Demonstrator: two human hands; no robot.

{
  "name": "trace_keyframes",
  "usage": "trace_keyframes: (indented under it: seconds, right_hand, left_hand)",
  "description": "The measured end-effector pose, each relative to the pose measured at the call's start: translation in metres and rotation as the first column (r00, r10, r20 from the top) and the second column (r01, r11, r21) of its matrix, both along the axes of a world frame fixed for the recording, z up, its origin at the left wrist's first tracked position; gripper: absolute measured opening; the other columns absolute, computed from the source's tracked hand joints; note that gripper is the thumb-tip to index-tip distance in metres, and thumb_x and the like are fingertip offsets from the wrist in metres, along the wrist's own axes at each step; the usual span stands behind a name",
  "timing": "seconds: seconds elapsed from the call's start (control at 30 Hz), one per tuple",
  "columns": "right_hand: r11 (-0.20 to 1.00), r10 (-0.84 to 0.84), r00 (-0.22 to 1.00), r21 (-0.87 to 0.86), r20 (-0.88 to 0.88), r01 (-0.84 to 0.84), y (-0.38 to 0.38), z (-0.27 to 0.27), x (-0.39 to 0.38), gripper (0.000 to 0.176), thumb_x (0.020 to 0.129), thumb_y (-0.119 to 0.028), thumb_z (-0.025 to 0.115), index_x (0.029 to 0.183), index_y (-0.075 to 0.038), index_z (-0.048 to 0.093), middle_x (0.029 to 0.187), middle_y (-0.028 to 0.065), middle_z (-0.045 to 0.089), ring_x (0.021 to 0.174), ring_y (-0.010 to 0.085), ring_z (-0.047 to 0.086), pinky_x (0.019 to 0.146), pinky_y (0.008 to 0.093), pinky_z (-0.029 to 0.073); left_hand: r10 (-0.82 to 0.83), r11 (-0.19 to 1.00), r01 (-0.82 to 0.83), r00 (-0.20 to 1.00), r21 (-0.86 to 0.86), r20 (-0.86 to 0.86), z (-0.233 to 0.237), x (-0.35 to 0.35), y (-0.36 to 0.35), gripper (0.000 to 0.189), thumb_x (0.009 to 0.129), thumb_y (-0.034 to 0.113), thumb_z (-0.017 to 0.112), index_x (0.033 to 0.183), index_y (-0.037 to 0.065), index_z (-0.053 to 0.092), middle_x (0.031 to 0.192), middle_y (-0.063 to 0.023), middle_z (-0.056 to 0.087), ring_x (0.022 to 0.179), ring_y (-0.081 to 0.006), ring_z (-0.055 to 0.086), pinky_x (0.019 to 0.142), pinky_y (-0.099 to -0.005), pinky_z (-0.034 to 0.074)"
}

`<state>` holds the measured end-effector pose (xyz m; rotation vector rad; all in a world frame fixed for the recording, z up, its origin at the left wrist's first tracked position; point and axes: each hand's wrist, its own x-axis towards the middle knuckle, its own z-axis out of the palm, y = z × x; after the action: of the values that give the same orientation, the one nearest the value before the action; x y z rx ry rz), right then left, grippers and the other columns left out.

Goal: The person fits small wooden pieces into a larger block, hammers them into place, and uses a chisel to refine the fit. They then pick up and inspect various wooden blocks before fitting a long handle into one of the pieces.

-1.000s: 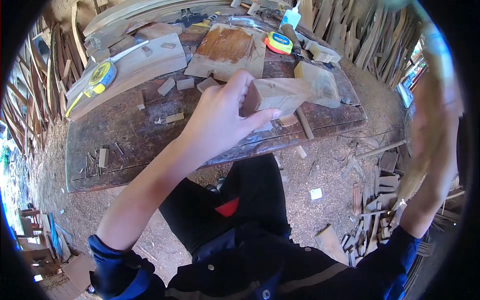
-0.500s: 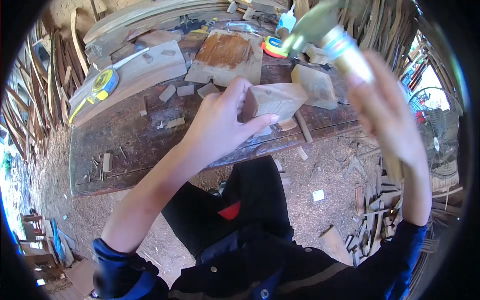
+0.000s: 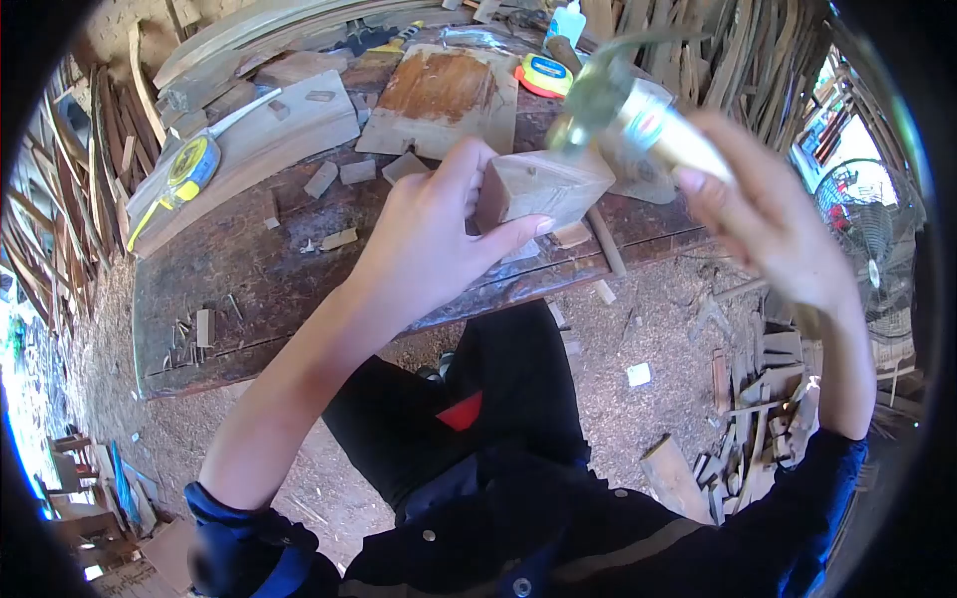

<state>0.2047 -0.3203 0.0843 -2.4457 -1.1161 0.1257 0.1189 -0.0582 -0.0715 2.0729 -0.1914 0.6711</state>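
My left hand (image 3: 429,229) grips a wooden block (image 3: 558,199) over the front part of the workbench, thumb along its near face and fingers behind it. Raised on the right, my right hand (image 3: 768,214) is wrapped round the handle of a claw hammer (image 3: 608,95). The hammer's head, smeared by motion, is right at the block's top corner in this view. Behind the hammer, a second wooden block (image 3: 643,179) is partly hidden. A short wooden stick (image 3: 606,242) lies on the bench beside the held block.
On the workbench (image 3: 254,329) are a yellow tape measure (image 3: 192,167), another tape measure (image 3: 544,75), a glue bottle (image 3: 565,24), a brown-stained board (image 3: 439,95), small offcuts and nails (image 3: 179,344). Scrap wood (image 3: 748,429) is piled on the floor at right, near a fan (image 3: 854,214).
The hammer has swung down and left, bringing its head close to the block. My left hand keeps its hold on the block, and the whole view has shifted slightly.
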Motion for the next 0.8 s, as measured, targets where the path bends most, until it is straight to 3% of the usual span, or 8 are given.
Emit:
trace_keyframes:
  seconds: [0.1, 0.2, 0.3, 0.4, 0.47, 0.53, 0.67, 0.8]
  right_hand:
    - [0.927, -0.316, 0.946, 0.238, 0.073, 0.291, 0.008, 0.028, -0.017, 0.054, 0.107, -0.048, 0.053, 0.144, -0.008, 0.05, 0.088, -0.0013, 0.055, 0.067, 0.0087, 0.05, 0.056, 0.0255, 0.042]
    - [0.825, -0.333, 0.942, 0.498, 0.043, 0.269, 0.019, 0.059, -0.015, 0.069, 0.103, -0.061, 0.046, 0.15, -0.013, 0.033, 0.118, 0.0073, 0.045, 0.095, 0.0192, 0.057, 0.072, 0.0382, 0.053]
    - [0.675, -0.255, 0.967, 0.718, 0.013, 0.168, 0.022, 0.083, -0.004, 0.09, 0.099, -0.077, 0.037, 0.164, -0.022, 0.009, 0.158, 0.0157, 0.034, 0.125, 0.0293, 0.061, 0.086, 0.0514, 0.06]
    - [0.784, -0.276, 0.958, 0.594, 0.073, 0.18, 0.014, 0.035, -0.001, 0.063, 0.104, -0.06, 0.044, 0.146, -0.016, 0.03, 0.122, 0.0067, 0.042, 0.094, 0.0181, 0.054, 0.067, 0.0386, 0.049]
    - [0.991, -0.03, 1.0, 0.132, -0.006, 0.031, 0.013, 0.003, -0.005, 0.046, 0.107, -0.049, 0.049, 0.133, -0.012, 0.044, 0.098, 0.0007, 0.048, 0.073, 0.0107, 0.049, 0.055, 0.03, 0.042]
    - [0.993, 0.108, 0.992, -0.034, -0.06, -0.11, 0.006, -0.007, 0.003, 0.032, 0.11, -0.038, 0.055, 0.12, -0.008, 0.058, 0.074, -0.0052, 0.053, 0.053, 0.0032, 0.044, 0.043, 0.0215, 0.034]
    - [0.962, -0.152, 0.985, 0.239, 0.082, 0.129, -0.004, 0.013, 0.007, 0.041, 0.11, -0.042, 0.052, 0.129, -0.006, 0.058, 0.076, -0.0052, 0.053, 0.053, 0.0027, 0.043, 0.043, 0.0208, 0.033]
    - [0.757, -0.305, 0.949, 0.626, 0.084, 0.188, -0.026, 0.035, 0.026, 0.044, 0.111, -0.044, 0.049, 0.134, -0.006, 0.057, 0.078, -0.004, 0.055, 0.054, 0.0035, 0.045, 0.046, 0.0208, 0.035]
  left_hand:
    - [-0.001, 1.0, 0.002, 0.987, 0.008, -0.158, 0.01, -0.004, -0.001, 0.044, 0.088, 0.015, 0.087, 0.111, -0.002, 0.053, 0.11, -0.0191, 0.076, 0.107, -0.0236, 0.076, 0.095, -0.0366, 0.062]
    - [-0.027, 1.0, 0.024, 0.981, -0.015, -0.193, 0.011, -0.004, 0.001, 0.044, 0.088, 0.014, 0.087, 0.111, -0.002, 0.053, 0.111, -0.0201, 0.076, 0.109, -0.0246, 0.075, 0.096, -0.0374, 0.062]
    - [0.004, 1.0, -0.004, 0.999, 0.002, -0.036, 0.001, 0.002, 0.0, 0.05, 0.085, 0.032, 0.089, 0.105, 0.001, 0.054, 0.083, -0.0147, 0.07, 0.077, -0.0277, 0.074, 0.072, -0.0375, 0.059]
    - [0.001, 1.0, -0.001, 1.0, 0.007, -0.013, 0.0, 0.002, 0.001, 0.051, 0.085, 0.034, 0.089, 0.104, 0.002, 0.054, 0.076, -0.0122, 0.069, 0.07, -0.026, 0.073, 0.067, -0.0362, 0.058]
    - [-0.01, 1.0, 0.01, 1.0, -0.005, -0.03, 0.001, 0.001, 0.002, 0.05, 0.084, 0.032, 0.089, 0.104, 0.002, 0.054, 0.075, -0.0109, 0.068, 0.068, -0.0233, 0.072, 0.067, -0.035, 0.058]
    - [-0.021, 1.0, 0.02, 0.999, -0.022, -0.038, 0.003, 0.001, 0.002, 0.049, 0.084, 0.03, 0.09, 0.103, 0.002, 0.054, 0.074, -0.0096, 0.068, 0.067, -0.0205, 0.071, 0.066, -0.0339, 0.058]
    - [-0.024, 0.999, 0.024, 1.0, -0.048, -0.007, 0.001, 0.003, 0.001, 0.047, 0.085, 0.027, 0.09, 0.101, 0.002, 0.053, 0.072, -0.0083, 0.067, 0.064, -0.0176, 0.068, 0.065, -0.0324, 0.057]
    - [-0.026, 1.0, 0.026, 1.0, -0.007, 0.006, 0.002, 0.003, 0.002, 0.046, 0.085, 0.027, 0.089, 0.101, 0.002, 0.053, 0.072, -0.0081, 0.066, 0.065, -0.0177, 0.069, 0.064, -0.0321, 0.057]
